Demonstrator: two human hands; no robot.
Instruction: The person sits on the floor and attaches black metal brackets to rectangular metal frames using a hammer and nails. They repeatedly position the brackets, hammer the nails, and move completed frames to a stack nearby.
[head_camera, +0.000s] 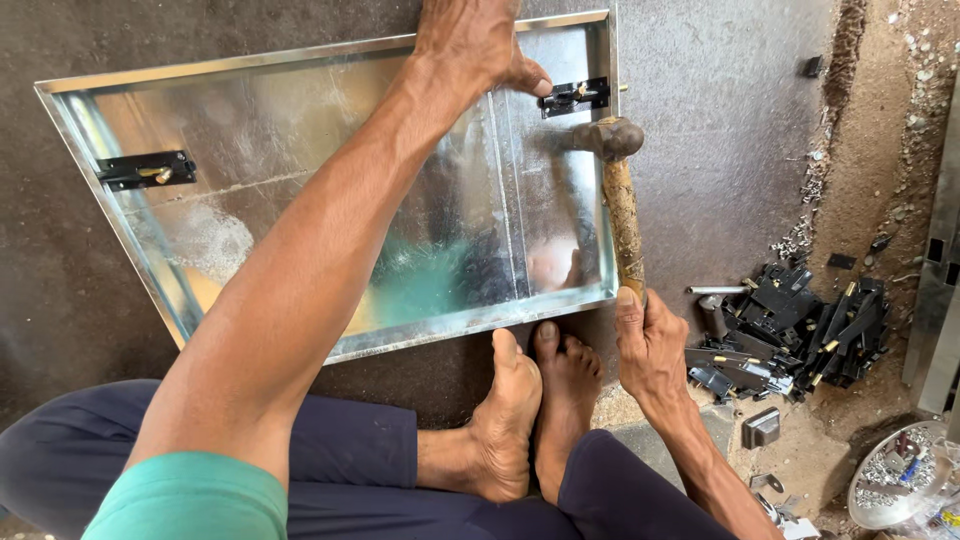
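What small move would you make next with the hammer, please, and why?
Probably a short tap down onto the black latch: the hammer, gripped by the right hand, has its head just below it, while the left hand steadies the latch on the metal tray.

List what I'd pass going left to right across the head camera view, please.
Left black latch → left hand → right black latch → hammer → pile of black latches → round metal dish.
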